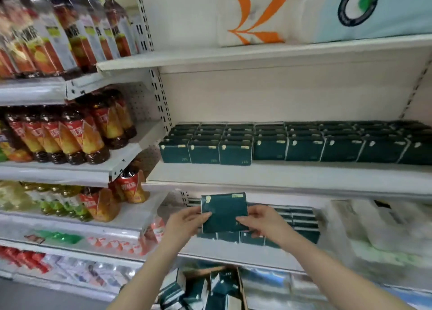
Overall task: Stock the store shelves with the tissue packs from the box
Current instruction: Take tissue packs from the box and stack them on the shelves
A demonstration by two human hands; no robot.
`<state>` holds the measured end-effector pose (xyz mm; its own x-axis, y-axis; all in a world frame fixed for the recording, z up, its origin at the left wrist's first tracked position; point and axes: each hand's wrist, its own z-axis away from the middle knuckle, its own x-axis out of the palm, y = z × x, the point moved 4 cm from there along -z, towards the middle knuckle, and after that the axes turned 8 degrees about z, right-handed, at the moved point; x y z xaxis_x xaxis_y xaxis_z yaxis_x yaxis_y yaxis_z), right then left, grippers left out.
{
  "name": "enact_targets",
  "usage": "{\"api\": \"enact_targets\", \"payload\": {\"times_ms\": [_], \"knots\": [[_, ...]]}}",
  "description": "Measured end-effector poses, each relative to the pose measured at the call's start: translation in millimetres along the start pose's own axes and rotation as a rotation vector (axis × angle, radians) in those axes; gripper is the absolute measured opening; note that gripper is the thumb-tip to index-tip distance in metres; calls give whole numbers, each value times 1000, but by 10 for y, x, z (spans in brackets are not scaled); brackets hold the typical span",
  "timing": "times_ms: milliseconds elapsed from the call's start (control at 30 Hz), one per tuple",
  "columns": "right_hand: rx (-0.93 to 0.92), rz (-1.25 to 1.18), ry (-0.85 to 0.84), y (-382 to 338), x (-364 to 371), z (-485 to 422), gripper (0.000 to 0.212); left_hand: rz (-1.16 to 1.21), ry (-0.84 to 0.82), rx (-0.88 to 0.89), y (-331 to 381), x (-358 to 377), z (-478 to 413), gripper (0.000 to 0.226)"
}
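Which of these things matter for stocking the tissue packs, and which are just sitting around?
For the job: tissue pack gripped by left hand and right hand; box of packs below; stocked rows on the middle shelf.
Just sitting around: drink bottles at left; large white bundles on the top shelf.

2 bare arms: left forearm (145, 270) and right forearm (327, 267) uncovered, left hand (184, 223) and right hand (261, 220) bare too.

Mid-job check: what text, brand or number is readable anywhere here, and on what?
Nothing reads cleanly.
Tea bottles: white characters on red labels, blurred.
Held tissue pack: pale label at its top corner, too small.
Top-shelf pack: ring emblem lettering, too blurred.
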<state>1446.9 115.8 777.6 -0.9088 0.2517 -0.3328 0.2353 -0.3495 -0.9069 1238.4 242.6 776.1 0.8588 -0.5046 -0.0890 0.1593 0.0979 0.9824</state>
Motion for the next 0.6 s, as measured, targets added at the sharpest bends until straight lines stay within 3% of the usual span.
{"api": "enact_targets", "payload": {"times_ms": [133, 300, 600], "knots": [[-111, 145, 74, -322, -526, -335, 24, -14, -53, 99, 393, 301, -503, 26], [-186, 248, 156, -543, -1160, -668, 24, -131, -38, 199, 801, 729, -1050, 18], [-127, 469, 218, -403, -1887, -1072, 26, -385, -69, 281, 971, 1464, -1602, 14]]}}
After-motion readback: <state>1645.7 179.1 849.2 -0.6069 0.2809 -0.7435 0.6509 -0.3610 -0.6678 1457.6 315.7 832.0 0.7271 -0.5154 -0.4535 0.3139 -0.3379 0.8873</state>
